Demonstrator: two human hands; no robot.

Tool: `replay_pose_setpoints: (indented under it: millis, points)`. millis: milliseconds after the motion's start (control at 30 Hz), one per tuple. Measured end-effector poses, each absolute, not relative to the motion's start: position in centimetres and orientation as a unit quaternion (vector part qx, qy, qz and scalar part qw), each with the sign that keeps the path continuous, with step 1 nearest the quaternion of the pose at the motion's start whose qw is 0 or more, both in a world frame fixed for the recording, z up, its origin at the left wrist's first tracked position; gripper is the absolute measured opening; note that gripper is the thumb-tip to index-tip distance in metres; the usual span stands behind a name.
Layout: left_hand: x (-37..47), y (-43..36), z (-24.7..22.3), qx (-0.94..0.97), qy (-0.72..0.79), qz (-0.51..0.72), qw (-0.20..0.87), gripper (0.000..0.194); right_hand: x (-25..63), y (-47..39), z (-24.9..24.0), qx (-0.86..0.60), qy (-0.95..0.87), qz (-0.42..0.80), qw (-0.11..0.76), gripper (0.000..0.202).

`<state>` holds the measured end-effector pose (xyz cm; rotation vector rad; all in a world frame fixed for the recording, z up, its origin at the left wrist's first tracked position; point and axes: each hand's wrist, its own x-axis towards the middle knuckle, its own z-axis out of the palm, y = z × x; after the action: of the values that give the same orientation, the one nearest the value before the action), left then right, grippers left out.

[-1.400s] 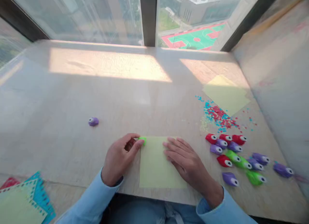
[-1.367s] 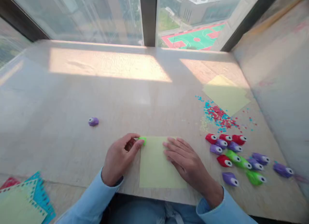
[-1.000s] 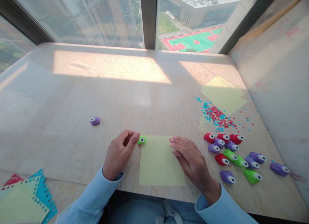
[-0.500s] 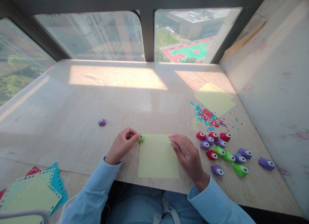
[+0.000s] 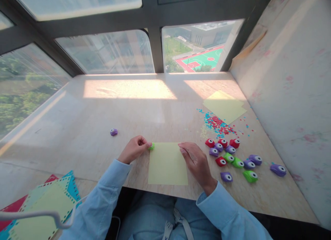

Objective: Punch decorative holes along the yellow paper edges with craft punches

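Observation:
A pale yellow sheet of paper (image 5: pixel 168 166) lies on the tabletop in front of me. At its top left corner my left hand (image 5: pixel 134 149) is closed on a small green craft punch (image 5: pixel 152 146), the thumb on top and most of the punch hidden. My right hand (image 5: pixel 197 161) pinches the sheet's top right corner between thumb and fingers. Right of that hand is a group of red, purple and green punches, among them a red punch (image 5: pixel 221 161) and a purple punch (image 5: pixel 226 177).
Red, blue and yellow paper bits (image 5: pixel 219 125) are scattered beside plain yellow sheets (image 5: pixel 224 107). One purple punch (image 5: pixel 113 132) sits alone at left. Punched coloured sheets (image 5: pixel 43 207) lie lower left, with a white bar (image 5: pixel 31 215) before them. Windows and a wall (image 5: pixel 292 95) bound the table.
The view has tilted upward and shifted, showing more window. My left thumb now covers more of the green punch's top. Both hands stay at the same corners of the sheet.

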<state>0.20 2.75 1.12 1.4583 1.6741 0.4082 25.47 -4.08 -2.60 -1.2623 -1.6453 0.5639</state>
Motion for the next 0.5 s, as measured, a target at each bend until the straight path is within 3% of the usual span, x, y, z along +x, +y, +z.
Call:
replay_pose_setpoints:
  millis: [200, 500]
  points:
    - [1.5, 4.8, 1.7, 0.618, 0.689, 0.001, 0.378, 0.013, 25.4, -4.1, -2.6, -0.517, -0.673, 0.226, 0.478, 0.021]
    - [2.7, 6.3, 1.8, 0.641, 0.684, -0.092, 0.337, 0.011, 25.4, -3.9, -2.9, -0.519, -0.664, 0.235, 0.484, 0.022]
